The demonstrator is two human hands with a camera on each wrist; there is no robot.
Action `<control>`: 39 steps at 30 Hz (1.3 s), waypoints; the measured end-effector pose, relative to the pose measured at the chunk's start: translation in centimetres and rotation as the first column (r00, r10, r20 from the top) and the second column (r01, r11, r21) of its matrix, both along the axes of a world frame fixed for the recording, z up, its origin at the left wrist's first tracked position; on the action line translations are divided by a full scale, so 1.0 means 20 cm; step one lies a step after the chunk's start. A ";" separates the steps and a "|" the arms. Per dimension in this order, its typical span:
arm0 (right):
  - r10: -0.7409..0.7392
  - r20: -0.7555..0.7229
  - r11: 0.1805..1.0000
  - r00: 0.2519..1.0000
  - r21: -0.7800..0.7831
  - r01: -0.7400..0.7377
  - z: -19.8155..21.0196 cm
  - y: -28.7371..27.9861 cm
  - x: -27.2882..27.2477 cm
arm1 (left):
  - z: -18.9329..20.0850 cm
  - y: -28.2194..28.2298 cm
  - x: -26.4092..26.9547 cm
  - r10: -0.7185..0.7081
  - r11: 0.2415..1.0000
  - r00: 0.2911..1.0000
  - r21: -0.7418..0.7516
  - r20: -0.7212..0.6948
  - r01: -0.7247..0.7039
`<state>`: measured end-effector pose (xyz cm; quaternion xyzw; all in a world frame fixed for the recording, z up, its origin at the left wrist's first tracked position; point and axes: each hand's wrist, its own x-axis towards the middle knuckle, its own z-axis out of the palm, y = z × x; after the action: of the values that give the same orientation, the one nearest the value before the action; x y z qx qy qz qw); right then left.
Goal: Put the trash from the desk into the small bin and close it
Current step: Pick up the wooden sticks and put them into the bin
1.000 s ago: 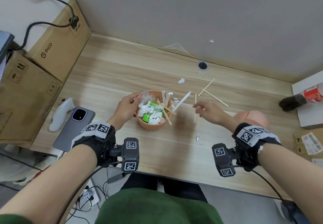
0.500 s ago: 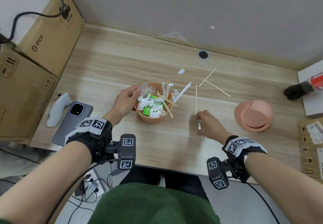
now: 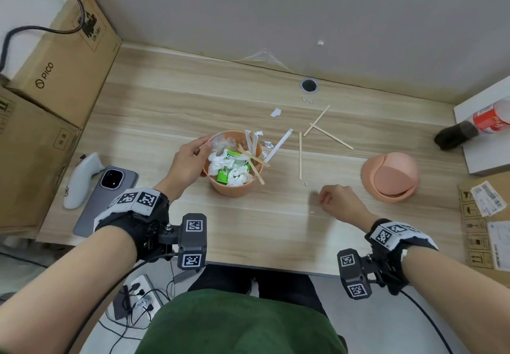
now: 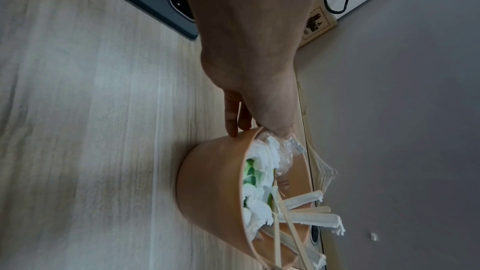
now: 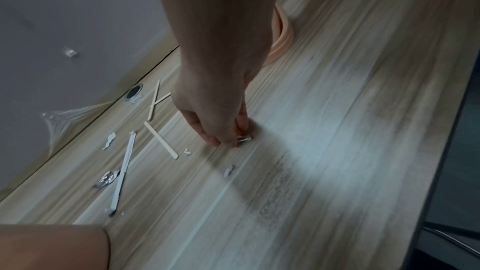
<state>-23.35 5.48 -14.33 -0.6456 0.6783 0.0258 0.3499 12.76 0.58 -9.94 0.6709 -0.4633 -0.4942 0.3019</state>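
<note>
The small orange bin [image 3: 234, 188] stands mid-desk, full of tissue, a green pack and wooden sticks. My left hand [image 3: 202, 148] grips its left rim, thumb inside, as the left wrist view shows [image 4: 246, 128] on the bin [image 4: 213, 188]. My right hand [image 3: 323, 197] hovers low over the desk right of the bin, fingertips pinching a small foil scrap [image 5: 244, 139]. The bin's lid [image 3: 389, 177] lies further right. Loose trash: a wooden stick [image 3: 300, 155], two crossed sticks [image 3: 320, 126], a white wrapper [image 3: 278, 145], a paper scrap [image 3: 275, 112], crumpled foil [image 3: 266, 144].
A phone [image 3: 106, 196] and a white controller [image 3: 82, 177] lie left of the bin, beside stacked cardboard boxes [image 3: 55, 83]. A bottle [image 3: 474, 126] lies on a white box at the right. Tiny scraps [image 3: 305, 183] dot the desk. A cable hole [image 3: 309, 85] sits by the wall.
My right hand left the sticks, came down to the near desk and picked up the foil scrap that lay there. The left hand stayed on the bin's rim.
</note>
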 end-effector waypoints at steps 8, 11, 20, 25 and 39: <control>-0.085 0.243 0.996 0.966 0.023 0.081 0.03 0.07 0.01 | 0.01 0.01 0.00 0.005 1.000 1.000 0.001 0.008 -0.005; -0.091 0.128 0.996 0.988 -0.005 0.092 0.04 0.08 -0.04 | 0.01 0.01 -0.01 0.010 1.000 1.000 -0.004 0.012 -0.009; 0.040 0.208 0.914 0.977 0.389 -0.120 0.03 0.10 0.07 | -0.02 0.01 0.00 0.019 1.000 1.000 0.011 0.008 -0.019; -0.118 0.201 0.992 0.973 0.060 0.108 0.01 0.00 0.08 | -0.03 0.00 0.00 0.024 1.000 1.000 0.011 0.008 -0.024; 0.337 -0.001 0.941 0.942 -0.032 -0.337 -0.03 -0.14 0.04 | -0.04 0.00 0.00 0.033 0.999 0.999 -0.006 0.034 -0.033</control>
<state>-22.53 2.72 -14.97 -0.7575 0.5576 0.0730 0.3316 12.70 0.51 -10.73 0.6859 -0.4586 -0.4765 0.3037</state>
